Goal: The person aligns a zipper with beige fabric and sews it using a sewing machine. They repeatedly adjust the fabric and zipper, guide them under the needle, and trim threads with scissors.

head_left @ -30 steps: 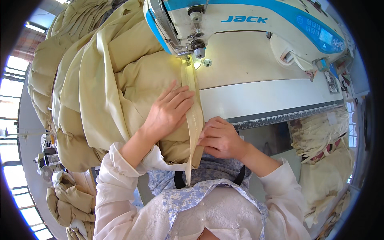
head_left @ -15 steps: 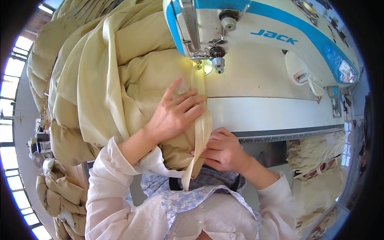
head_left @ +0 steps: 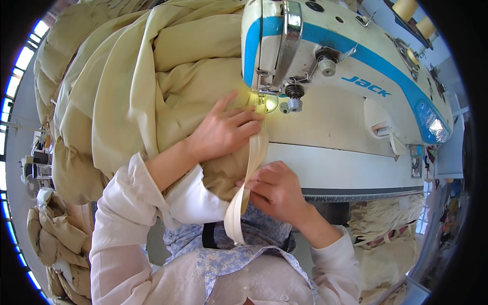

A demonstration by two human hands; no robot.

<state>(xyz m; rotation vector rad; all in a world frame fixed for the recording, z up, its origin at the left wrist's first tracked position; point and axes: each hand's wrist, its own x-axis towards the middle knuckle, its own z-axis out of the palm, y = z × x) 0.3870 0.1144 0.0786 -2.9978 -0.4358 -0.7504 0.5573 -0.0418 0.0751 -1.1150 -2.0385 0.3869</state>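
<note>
My left hand [head_left: 226,127] lies with fingers apart on the puffy khaki fabric [head_left: 198,79] and the pale zipper tape [head_left: 256,143], its fingertips just below the lit presser foot [head_left: 260,99] of the white and blue sewing machine [head_left: 320,35]. My right hand [head_left: 274,190] pinches the tape and fabric edge lower down, its fingertips partly hidden behind the tape. The tape runs from the foot down to a loose end [head_left: 235,234] over the blue floral apron [head_left: 269,229]. A white piece of cloth [head_left: 190,203] hangs beside my left wrist.
The machine bed [head_left: 330,162] extends to the right, with a ruler strip [head_left: 356,192] along its front edge. Cream cloth bundles [head_left: 386,234] lie below right, khaki piles [head_left: 61,234] at left. Thread cones [head_left: 406,9] stand at top right.
The view has swung, so the machine appears farther right and lower. My left fingertips sit nearer the presser foot, while my right hand still pinches the tape.
</note>
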